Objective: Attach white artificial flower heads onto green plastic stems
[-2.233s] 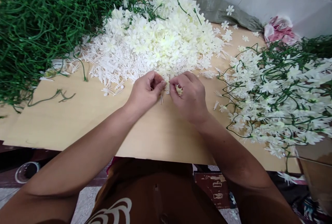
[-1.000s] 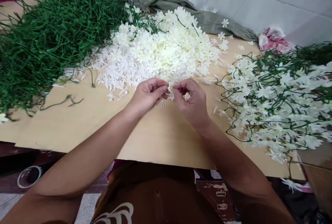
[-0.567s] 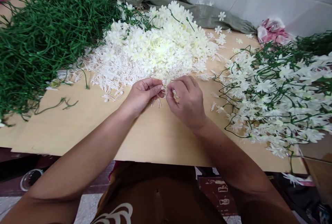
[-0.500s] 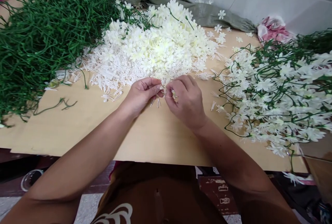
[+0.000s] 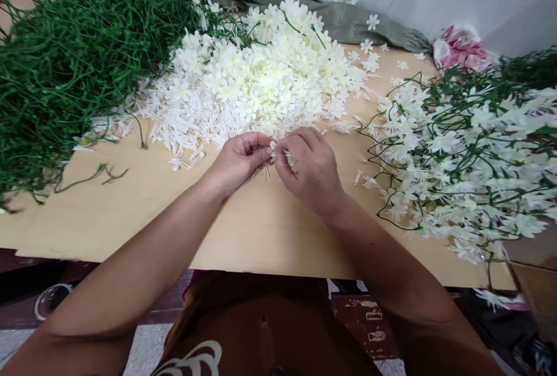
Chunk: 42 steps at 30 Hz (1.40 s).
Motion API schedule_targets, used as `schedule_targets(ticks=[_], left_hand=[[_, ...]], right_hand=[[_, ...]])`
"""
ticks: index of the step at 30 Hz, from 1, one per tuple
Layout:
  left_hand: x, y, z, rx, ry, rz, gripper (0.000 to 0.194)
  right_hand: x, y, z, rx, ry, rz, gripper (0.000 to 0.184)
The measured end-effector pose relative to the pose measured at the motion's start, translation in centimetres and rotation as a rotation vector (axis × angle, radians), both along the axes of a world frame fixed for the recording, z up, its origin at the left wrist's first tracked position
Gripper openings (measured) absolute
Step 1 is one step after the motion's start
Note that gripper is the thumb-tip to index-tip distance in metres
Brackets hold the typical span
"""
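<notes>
My left hand (image 5: pixel 238 159) and my right hand (image 5: pixel 310 168) meet fingertip to fingertip over the wooden board (image 5: pixel 130 202), just in front of a big heap of loose cream artificial flowers (image 5: pixel 261 74). Both hands are closed in a pinch on one small white flower piece (image 5: pixel 274 148) between them. More small pieces show inside my right hand's curled fingers. A few white stamen pieces (image 5: pixel 263 173) lie on the board right under my hands.
A pile of green plastic stems (image 5: pixel 73 57) fills the left. Finished green stems with white flowers (image 5: pixel 470 155) are heaped on the right. An olive cloth (image 5: pixel 348 19) and a pink bag (image 5: pixel 461 48) lie at the back by the white tiled wall.
My hands have stayed together at the same spot, fingers working the small flower piece. My right hand turned knuckles-up over it. The view shifted slightly.
</notes>
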<state>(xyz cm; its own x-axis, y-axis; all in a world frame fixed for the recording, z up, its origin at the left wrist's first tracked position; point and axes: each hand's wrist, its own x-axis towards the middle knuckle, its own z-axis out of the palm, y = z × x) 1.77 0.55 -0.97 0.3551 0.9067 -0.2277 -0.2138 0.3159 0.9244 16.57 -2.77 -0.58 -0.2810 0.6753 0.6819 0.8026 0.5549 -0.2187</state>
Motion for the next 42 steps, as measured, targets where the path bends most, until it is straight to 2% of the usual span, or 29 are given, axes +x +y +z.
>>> schedule_targets(ticks=[7, 11, 20, 26, 37, 42], left_hand=[[-0.1, 0.4, 0.1, -0.015, -0.103, 0.006, 0.033], [0.0, 0.4, 0.4, -0.043, -0.115, 0.023, 0.033], [0.1, 0.1, 0.8, -0.093, -0.089, 0.010, 0.031], [-0.1, 0.1, 0.8, -0.091, -0.118, -0.048, 0.033], [0.2, 0.1, 0.4, -0.053, -0.057, -0.003, 0.034], [0.2, -0.2, 0.7, -0.041, -0.006, -0.014, 0.030]], right_hand=[[0.1, -0.1, 0.2, -0.101, 0.249, 0.088, 0.009], [0.3, 0.0, 0.1, -0.124, 0.347, 0.085, 0.007], [0.1, 0.1, -0.7, -0.027, 0.285, 0.051, 0.010], [-0.2, -0.2, -0.5, -0.003, 0.266, 0.040, 0.009], [0.4, 0.2, -1.0, -0.052, 0.374, 0.007, 0.007], [0.5, 0.3, -1.0, -0.057, 0.340, 0.001, 0.009]])
